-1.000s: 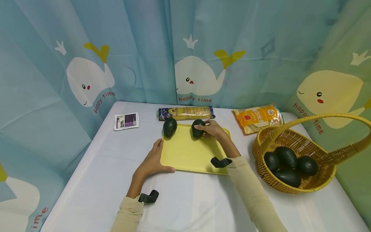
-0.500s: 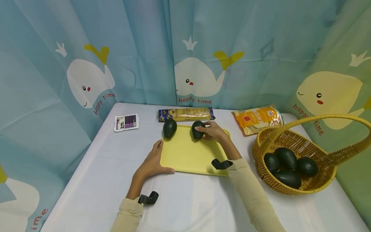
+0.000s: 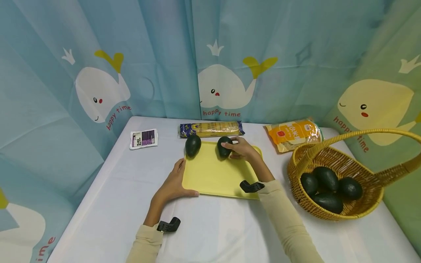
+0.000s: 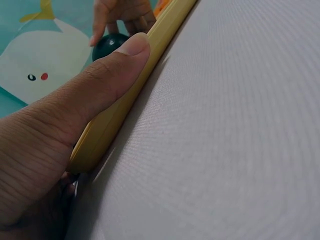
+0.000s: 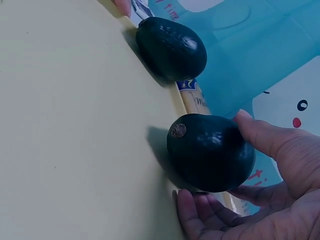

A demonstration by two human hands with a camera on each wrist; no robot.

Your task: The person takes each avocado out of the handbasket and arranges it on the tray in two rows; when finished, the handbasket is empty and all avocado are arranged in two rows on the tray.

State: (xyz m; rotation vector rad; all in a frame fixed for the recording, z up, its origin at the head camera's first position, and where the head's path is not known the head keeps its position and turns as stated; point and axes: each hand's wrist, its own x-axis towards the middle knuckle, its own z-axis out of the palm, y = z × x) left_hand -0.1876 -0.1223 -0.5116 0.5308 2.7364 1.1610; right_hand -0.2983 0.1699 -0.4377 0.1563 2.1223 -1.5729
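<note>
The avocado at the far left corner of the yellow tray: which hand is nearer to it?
Left. The left hand grips the tray edge just below that avocado; the right hand holds the other avocado, farther right.

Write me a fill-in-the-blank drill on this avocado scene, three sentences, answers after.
1. The right hand holds a dark avocado on the ____ tray.
2. The left hand grips the tray's near-left ____.
3. The wicker basket holds ____ avocados.

Missing words: yellow; corner; four
</note>
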